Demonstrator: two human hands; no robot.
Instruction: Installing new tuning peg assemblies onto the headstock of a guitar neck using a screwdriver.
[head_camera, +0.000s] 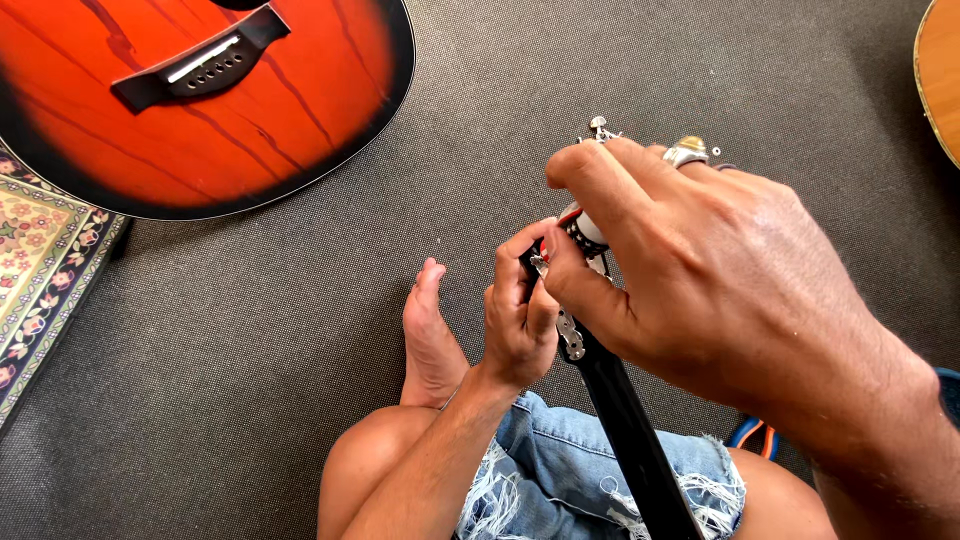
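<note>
**A:** Here we are, looking down over our lap, and the guitar neck (625, 420) rises from between our knees, black along its back, with the headstock (575, 300) up at our hands.

**B:** The left hand (518, 325) is wrapped around the headstock from the left, fingers curled shut on its edge. It's taking the weight, we'd say.

**A:** And the right hand (700, 280) comes in from the other side, thumb and forefinger pinched on a small round tool (582, 228), pale with a dark ridged band, set against the headstock by the metal tuners (570, 335).

**B:** How's it going to handle?

**A:** We'd judge the neck stiff and fairly light up here, hard and glossy, so a bit slippery in a sweaty palm. The tuners look small and fiddly; they're the parts we wouldn't squeeze. Best hold is where the left hand already sits, on the solid wood.

**B:** And the small tool?

**A:** Light and rigid, and its ridged band gives the fingertips grip. There's a chunky ring (688, 152) on our right hand too.

**B:** Around us?

**A:** Grey carpet (300, 330), an orange guitar body (190, 100) lying top left, a patterned rug (40, 260) at the left edge, frayed denim shorts (540, 470).
</note>
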